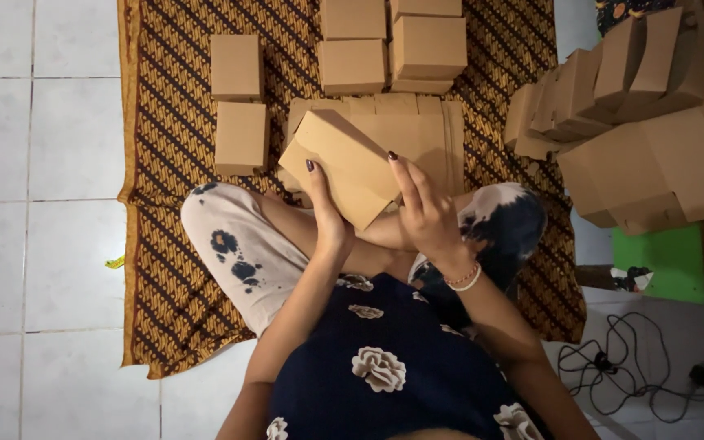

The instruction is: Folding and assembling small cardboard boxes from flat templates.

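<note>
I'm looking down at one small brown cardboard box [342, 167] held tilted above my lap, and I take it as the landmark. My left hand [327, 213] grips its near-left edge, thumb up the side face; my right hand [427, 210] clamps the near-right end with fingers spread flat over the face. Both hands are grasping the box, neither loose nor fisted. Judged step: squaring up or closing this box, with the flaps on the near end hidden by my hands, so I cannot tell whether it is shut. The next move likely calls for steady pressure on the end flaps while the left hand keeps the body from twisting. Directly behind the box lies a stack of flat unfolded blanks [417, 134] on the patterned cloth [169, 244]; I can't count the sheets, the edges blur. Finished boxes: two to the left of the held box [239, 102], one behind the other, and four I can make out beyond the blanks [393, 45], though that cluster is cropped at the frame top. To the right of the box, a leaning pile of more boxes [637, 122], at least eight, count not reliable. A green surface [666, 257] and black cables [629, 358] sit further right on the tiled floor [34, 163].
</note>
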